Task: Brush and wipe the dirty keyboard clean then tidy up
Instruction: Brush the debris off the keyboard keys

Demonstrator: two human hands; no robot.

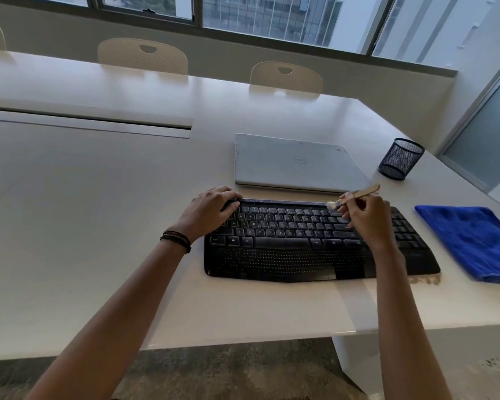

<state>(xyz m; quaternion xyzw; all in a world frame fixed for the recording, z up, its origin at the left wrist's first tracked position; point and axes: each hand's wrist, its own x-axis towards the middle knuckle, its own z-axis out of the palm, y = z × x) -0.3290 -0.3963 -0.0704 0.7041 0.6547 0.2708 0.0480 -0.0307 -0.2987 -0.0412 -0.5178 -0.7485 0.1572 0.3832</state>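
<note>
Right hand (367, 217) pinching wooden brush (355, 195), black keyboard (289, 255)

Diffuse daylight from windows (272, 24) along the top; overall moderate, slightly flat. Broad soft sheen on white table (98, 183), no hard glare. Faint soft shadow along keyboard (286, 261) front edge. Wide-angle bowing: window frame and table edges curve toward corners. Centre sharp; blue cloth (474, 241) at right edge soft

White table (98, 212) holds black keyboard (289, 255); closed laptop (295, 163) just behind keyboard, blue cloth (471, 241) right of it, mesh cup (399, 160) behind-right.
</note>
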